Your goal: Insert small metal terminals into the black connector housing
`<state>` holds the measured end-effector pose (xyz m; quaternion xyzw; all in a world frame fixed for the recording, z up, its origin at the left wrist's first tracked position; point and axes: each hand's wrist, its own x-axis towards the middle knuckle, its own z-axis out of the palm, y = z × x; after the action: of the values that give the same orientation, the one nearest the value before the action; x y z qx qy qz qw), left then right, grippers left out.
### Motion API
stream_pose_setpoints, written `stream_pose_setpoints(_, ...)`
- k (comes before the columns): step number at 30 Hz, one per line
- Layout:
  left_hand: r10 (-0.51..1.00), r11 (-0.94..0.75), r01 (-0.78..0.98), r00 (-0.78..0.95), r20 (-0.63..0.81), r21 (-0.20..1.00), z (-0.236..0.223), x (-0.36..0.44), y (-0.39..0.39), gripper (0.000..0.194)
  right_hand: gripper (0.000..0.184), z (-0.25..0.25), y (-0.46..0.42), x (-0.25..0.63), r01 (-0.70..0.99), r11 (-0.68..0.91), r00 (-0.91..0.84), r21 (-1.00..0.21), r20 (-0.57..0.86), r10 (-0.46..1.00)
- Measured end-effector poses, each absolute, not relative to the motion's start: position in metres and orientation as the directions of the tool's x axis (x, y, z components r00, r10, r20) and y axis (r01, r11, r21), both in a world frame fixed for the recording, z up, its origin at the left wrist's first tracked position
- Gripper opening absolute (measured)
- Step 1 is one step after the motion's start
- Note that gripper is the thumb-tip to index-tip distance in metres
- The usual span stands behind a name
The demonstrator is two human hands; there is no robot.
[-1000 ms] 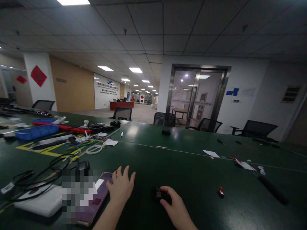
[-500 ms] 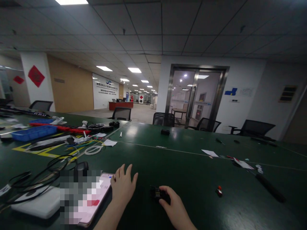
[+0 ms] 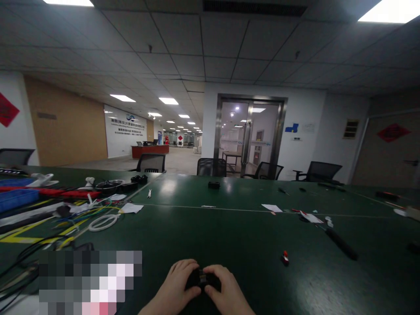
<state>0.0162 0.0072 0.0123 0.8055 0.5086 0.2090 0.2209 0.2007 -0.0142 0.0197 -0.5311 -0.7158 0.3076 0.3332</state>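
A small black device [image 3: 202,277] with a lighter patch in its middle is held between my two hands, low in the centre of the head view. My left hand [image 3: 180,282] grips its left side, thumb in front and fingers behind. On the right side, my right hand [image 3: 226,286] holds it the same way. The palms and fingers cover most of the device, so its exact kind cannot be made out. Beneath it is the dark green table [image 3: 252,245].
A small red and white item [image 3: 285,258] and a black-handled tool [image 3: 341,243] lie to the right. Papers [image 3: 271,208] and a small black box [image 3: 214,185] are farther back. Cables, a white coil [image 3: 103,222] and a blue tray [image 3: 18,199] crowd the left. A blurred patch hides the near left.
My left hand has moved right from beside the phone and closed on the black device, which my right hand was holding alone. The view has turned to the right.
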Motion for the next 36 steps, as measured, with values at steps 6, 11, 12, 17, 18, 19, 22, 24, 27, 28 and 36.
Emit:
stream_pose_setpoints(6, 0.899, -0.412, 0.697, 0.418, 0.134, 0.586, 0.017, 0.017, 0.006, 0.042, 0.030, 0.021, -0.015, 0.199, 0.572, 0.268, -0.234, -0.775, 0.159, 0.959)
stream_pose_setpoints(11, 0.890, -0.423, 0.676, 0.434, 0.138, 0.604, 0.018, 0.017, 0.005, 0.040, 0.025, 0.020, -0.014, 0.198, 0.594, 0.243, -0.210, -0.767, 0.145, 0.967)
stream_pose_setpoints(12, 0.892, -0.420, 0.678, 0.432, 0.136, 0.604, 0.018, 0.017, 0.005, 0.040, 0.025, 0.021, -0.015, 0.197, 0.592, 0.246, -0.205, -0.768, 0.152, 0.967)
stream_pose_setpoints(17, 0.899, -0.407, 0.680, 0.415, 0.137, 0.610, 0.020, 0.019, 0.003, 0.040, 0.024, 0.023, -0.018, 0.197, 0.545, 0.260, -0.144, -0.797, 0.217, 0.965)
stream_pose_setpoints(18, 0.901, -0.403, 0.682, 0.412, 0.135, 0.610, 0.021, 0.019, 0.003, 0.039, 0.023, 0.023, -0.018, 0.197, 0.539, 0.259, -0.128, -0.802, 0.226, 0.966)
stream_pose_setpoints(19, 0.904, -0.396, 0.687, 0.407, 0.129, 0.609, 0.022, 0.020, 0.003, 0.038, 0.023, 0.023, -0.018, 0.197, 0.534, 0.258, -0.113, -0.805, 0.235, 0.966)
stream_pose_setpoints(22, 0.908, -0.384, 0.695, 0.403, 0.114, 0.607, 0.025, 0.021, 0.002, 0.038, 0.025, 0.024, -0.018, 0.197, 0.519, 0.238, -0.073, -0.821, 0.235, 0.969)
stream_pose_setpoints(24, 0.907, -0.387, 0.694, 0.405, 0.115, 0.607, 0.025, 0.021, 0.001, 0.037, 0.026, 0.026, -0.018, 0.197, 0.507, 0.200, -0.059, -0.838, 0.197, 0.979)
stream_pose_setpoints(27, 0.905, -0.394, 0.689, 0.406, 0.126, 0.608, 0.025, 0.020, 0.002, 0.037, 0.026, 0.027, -0.019, 0.198, 0.488, 0.214, -0.025, -0.847, 0.231, 0.973)
stream_pose_setpoints(28, 0.904, -0.396, 0.689, 0.407, 0.127, 0.608, 0.025, 0.020, 0.002, 0.037, 0.026, 0.026, -0.020, 0.198, 0.482, 0.228, -0.005, -0.846, 0.257, 0.966)
stream_pose_setpoints(36, 0.899, -0.412, 0.691, 0.416, 0.139, 0.595, 0.027, 0.021, 0.001, 0.037, 0.031, 0.018, -0.015, 0.203, 0.485, 0.257, 0.055, -0.836, 0.322, 0.945)
